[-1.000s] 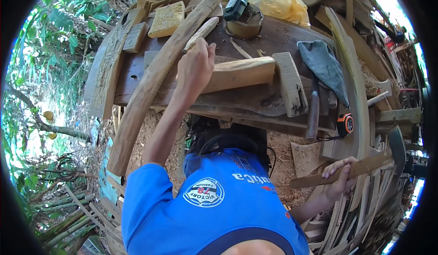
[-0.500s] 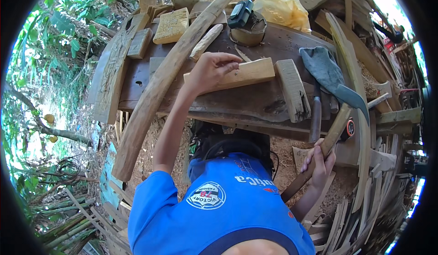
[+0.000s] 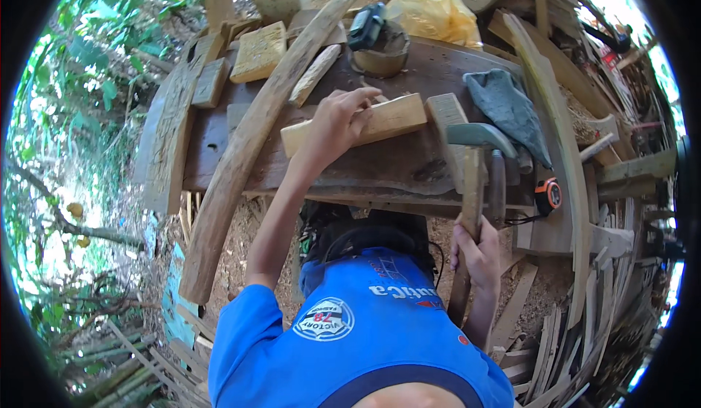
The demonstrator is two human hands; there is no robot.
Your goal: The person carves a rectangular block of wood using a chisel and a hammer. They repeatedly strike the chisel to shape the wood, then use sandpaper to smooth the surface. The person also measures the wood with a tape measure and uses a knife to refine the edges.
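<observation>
Across the pale wooden block [image 3: 394, 118] on the dark workbench lies my left hand [image 3: 337, 123]. Its bent fingers reach over the block's far edge, and the thumb is on the near side; the palm hides part of the block. My right hand [image 3: 478, 253] is wrapped round the wooden handle of an adze [image 3: 482, 135]. The tool stands nearly upright, its curved grey head raised in front of a second, shorter block [image 3: 447, 109]. Behind the adze handle is a slim tool [image 3: 497, 189] with a rounded grip.
A long curved timber [image 3: 252, 138] crosses the bench's left side. At the back are a round tin [image 3: 381, 56] with a dark device on it and a yellow plastic bag [image 3: 434, 17]. On the right lie a grey cloth [image 3: 504, 105], an orange tape measure [image 3: 548, 195] and a long plank [image 3: 551, 109].
My right hand has moved left, and the adze has swung from a rightward lean to nearly upright, its head now left of the cloth. My left hand stays on the block, its fingers slightly shifted.
</observation>
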